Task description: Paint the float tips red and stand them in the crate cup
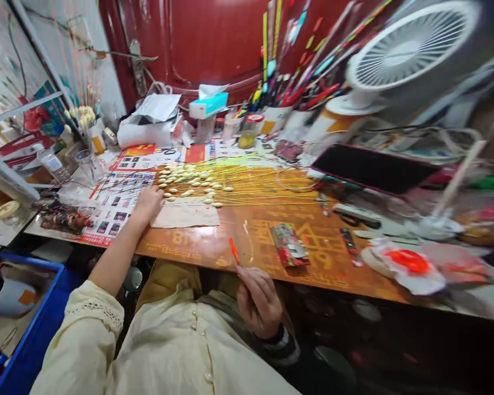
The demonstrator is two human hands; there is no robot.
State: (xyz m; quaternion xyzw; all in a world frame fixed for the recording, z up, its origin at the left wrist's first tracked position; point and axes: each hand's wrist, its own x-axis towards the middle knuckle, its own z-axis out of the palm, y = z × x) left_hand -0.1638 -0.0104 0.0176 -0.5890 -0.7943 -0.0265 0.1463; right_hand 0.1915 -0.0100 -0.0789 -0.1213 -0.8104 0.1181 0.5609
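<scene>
The door (181, 44) is dark red, and the fan (411, 49) is white with a fine radial grille. The table (296, 258) is orange-brown, printed with yellow characters. The paper (121, 206) is red and white, patterned with rows of small dark photos. The sticks (267, 184) are yellow, and the beads (189, 184) on them are cream. The sleeve (93, 312) is cream with a lacy band, the basket (33, 312) bright blue, the tissue box (208, 104) teal and white, and the small tool (234, 249) orange.

Desk fan (411, 55), tissue box (208, 105), blue crate (33, 323)
</scene>
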